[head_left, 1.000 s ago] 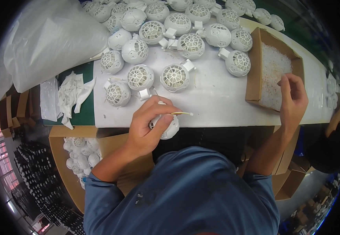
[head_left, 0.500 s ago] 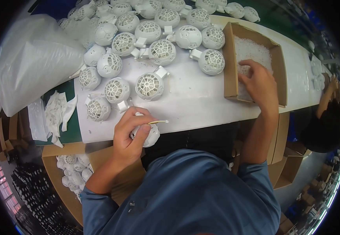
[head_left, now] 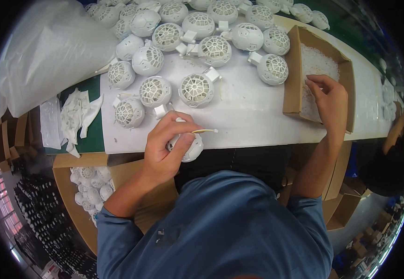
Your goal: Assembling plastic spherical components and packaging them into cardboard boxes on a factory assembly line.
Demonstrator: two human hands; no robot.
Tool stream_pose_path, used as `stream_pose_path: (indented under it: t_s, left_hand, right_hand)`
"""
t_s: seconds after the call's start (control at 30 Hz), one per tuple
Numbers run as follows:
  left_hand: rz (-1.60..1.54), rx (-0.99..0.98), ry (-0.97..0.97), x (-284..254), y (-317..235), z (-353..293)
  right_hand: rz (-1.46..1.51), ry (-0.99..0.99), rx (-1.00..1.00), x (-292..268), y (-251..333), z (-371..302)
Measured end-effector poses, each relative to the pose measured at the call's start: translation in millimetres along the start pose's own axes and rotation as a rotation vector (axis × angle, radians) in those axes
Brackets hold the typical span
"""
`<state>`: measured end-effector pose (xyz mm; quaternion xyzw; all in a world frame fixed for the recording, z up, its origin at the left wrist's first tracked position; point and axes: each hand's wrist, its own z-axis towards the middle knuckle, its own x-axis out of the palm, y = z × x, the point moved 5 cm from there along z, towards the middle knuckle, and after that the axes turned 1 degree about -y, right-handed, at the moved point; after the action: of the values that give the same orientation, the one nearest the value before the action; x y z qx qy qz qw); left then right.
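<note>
My left hand (head_left: 164,144) is closed around a white ball-shaped plastic housing (head_left: 193,151), held just off the table's front edge. A short yellowish wire (head_left: 204,130) with a small white connector at its tip sticks out to the right past the thumb. My right hand (head_left: 333,103) is over a shallow cardboard box (head_left: 293,76) of small whitish translucent pieces (head_left: 319,65). Its thumb and forefinger are pinched together; whatever lies between them is too small to make out. Several similar housings with lattice fronts, such as this one (head_left: 196,89), sit on the table beyond my left hand.
More housings crowd the back of the white tabletop (head_left: 243,118). A large translucent plastic bag (head_left: 55,56) and crumpled white cloths (head_left: 76,114) lie at the left. Below them stands an open carton (head_left: 78,160) filled with housings. Another person's arm (head_left: 397,128) shows at far right.
My right thumb and forefinger, apart over the small pieces before, have come together and lifted slightly. The whole view has shifted a little. My left hand keeps its hold on the housing.
</note>
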<state>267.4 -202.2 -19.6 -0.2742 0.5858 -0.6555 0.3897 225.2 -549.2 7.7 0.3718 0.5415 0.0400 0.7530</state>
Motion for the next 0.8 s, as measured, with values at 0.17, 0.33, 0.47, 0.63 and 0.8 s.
stream_pose_path:
  t_s: [0.17,0.33,0.47,0.63,0.8]
  left_hand:
    - [-0.016,0.014,0.013,2.7,-2.9,4.4]
    - [0.035,0.011,0.003,-2.2,-4.8,-0.6]
    - [-0.001,-0.001,0.015,1.0,-3.1,1.5]
    - [-0.022,-0.012,0.003,1.2,-1.8,0.9]
    - [-0.002,0.004,0.013,1.4,-3.0,1.7]
  right_hand:
    - [0.001,-0.016,0.055,-11.5,-3.3,-2.8]
    - [0.2,0.026,0.141,0.1,-5.7,-0.4]
    - [0.216,0.036,0.222,-9.7,-8.4,-3.7]
    - [0.243,0.097,0.23,-13.5,-9.2,-6.0]
    - [0.28,0.018,0.195,-16.1,-12.3,-5.3]
